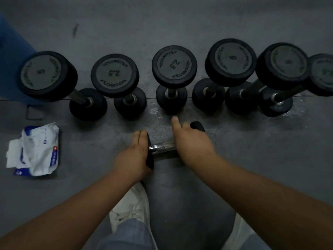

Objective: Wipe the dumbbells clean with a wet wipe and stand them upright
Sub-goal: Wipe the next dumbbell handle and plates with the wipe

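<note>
Dumbbell lies on its side on the grey floor in the head view, its chrome handle showing between both hands. The left hand cups the left head, fingers curled over it. The right hand grips the right head, one finger pointing far. Six upright dumbbells stand in a row just beyond. A wet-wipe pack lies left.

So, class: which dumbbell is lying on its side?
The dumbbell held by the left hand and right hand; the other dumbbells stand upright in a row.
</note>
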A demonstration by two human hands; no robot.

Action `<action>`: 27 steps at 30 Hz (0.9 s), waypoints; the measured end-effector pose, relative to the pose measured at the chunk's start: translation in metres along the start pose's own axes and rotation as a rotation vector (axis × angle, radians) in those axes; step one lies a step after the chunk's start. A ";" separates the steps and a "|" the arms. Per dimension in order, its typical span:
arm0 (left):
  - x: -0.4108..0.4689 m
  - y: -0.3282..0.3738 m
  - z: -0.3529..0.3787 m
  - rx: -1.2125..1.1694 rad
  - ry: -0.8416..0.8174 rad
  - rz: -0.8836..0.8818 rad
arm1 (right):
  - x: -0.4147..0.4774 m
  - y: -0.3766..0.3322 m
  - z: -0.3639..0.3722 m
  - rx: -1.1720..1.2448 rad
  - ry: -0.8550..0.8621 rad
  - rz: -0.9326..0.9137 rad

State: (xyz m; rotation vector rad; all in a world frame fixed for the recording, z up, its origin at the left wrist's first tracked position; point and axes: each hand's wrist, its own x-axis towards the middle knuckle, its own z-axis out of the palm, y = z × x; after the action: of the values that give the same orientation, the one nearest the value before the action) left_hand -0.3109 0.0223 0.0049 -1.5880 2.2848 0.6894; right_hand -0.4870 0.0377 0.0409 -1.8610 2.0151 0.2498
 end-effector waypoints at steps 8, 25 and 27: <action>0.003 -0.003 0.009 0.012 -0.001 -0.017 | -0.029 0.001 0.045 -0.052 -0.200 0.120; -0.005 0.001 0.004 0.023 0.001 -0.011 | -0.021 -0.012 0.029 0.523 -0.073 0.439; -0.004 0.002 0.005 0.007 -0.008 0.017 | -0.042 -0.007 0.026 0.972 0.071 0.568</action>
State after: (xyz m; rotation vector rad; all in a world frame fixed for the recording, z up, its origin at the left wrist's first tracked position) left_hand -0.3110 0.0287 0.0035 -1.5617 2.2951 0.6900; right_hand -0.4738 0.0850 0.0345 -0.7051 2.0875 -0.5660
